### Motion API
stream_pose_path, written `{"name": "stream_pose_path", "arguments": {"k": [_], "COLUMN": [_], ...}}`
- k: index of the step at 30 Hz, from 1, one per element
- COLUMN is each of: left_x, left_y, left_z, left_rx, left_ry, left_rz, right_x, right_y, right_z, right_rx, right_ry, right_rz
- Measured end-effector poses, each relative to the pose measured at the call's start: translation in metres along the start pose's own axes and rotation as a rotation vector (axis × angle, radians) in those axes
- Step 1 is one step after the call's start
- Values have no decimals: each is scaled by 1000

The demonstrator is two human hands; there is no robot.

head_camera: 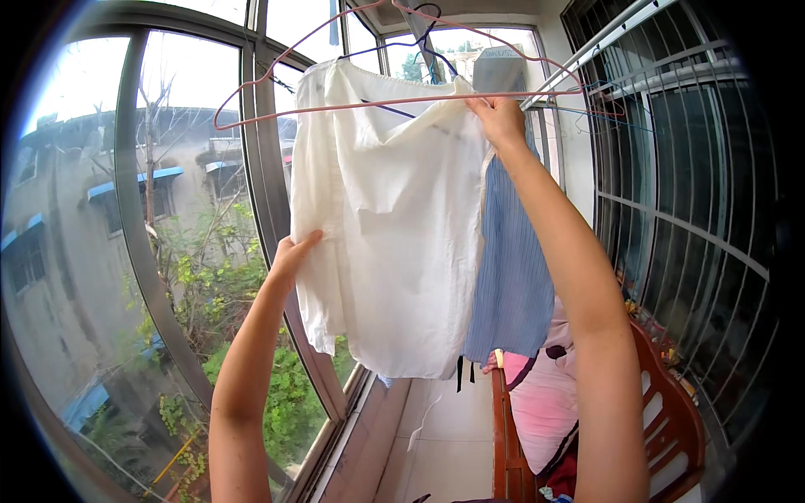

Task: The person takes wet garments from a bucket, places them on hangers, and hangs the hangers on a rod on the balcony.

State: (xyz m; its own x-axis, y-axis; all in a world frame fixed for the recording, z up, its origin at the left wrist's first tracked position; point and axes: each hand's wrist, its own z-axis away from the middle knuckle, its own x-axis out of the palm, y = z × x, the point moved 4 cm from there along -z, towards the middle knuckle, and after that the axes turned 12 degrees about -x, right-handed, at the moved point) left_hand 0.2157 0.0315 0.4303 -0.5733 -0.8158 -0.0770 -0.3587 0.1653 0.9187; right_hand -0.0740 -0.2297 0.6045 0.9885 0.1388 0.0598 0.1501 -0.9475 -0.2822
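Note:
A white shirt (402, 251) hangs in front of me on a dark blue hanger (434, 47). Across its upper part runs the bottom bar of a pink hanger (377, 103). My right hand (503, 122) pinches the white fabric at the upper right corner, close to that bar. Lower down, my left hand (295, 254) grips the shirt's left edge with the thumb in front; its other fingers are hidden behind the cloth. A blue pleated garment (512, 264) hangs behind the shirt on the right.
Framed windows (258, 157) line the left side, with plants outside. At the right stand barred windows (692, 188) and white drying poles (585, 53) with more hangers. A wooden bench (676, 402) with a pink cushion (541, 409) sits below right.

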Motion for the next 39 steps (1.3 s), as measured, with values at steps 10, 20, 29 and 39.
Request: {"name": "stream_pose_path", "arguments": {"k": [10,20,29,39], "left_x": [8,-1,5,36], "left_y": [26,19,-42,-60], "left_z": [-1,18,35,58], "left_rx": [16,43,-98,-155], "left_ry": [58,-78,-212,-323], "left_rz": [76,107,-65,119], "right_x": [20,21,-69,-148], "right_y": [-5,-13,21,50], "right_z": [5,10,42,146], "right_rx": [51,66,220,447], "right_ry": [-14,-262,-2,-120], "right_rz": [-255,-247,-650,-231]}}
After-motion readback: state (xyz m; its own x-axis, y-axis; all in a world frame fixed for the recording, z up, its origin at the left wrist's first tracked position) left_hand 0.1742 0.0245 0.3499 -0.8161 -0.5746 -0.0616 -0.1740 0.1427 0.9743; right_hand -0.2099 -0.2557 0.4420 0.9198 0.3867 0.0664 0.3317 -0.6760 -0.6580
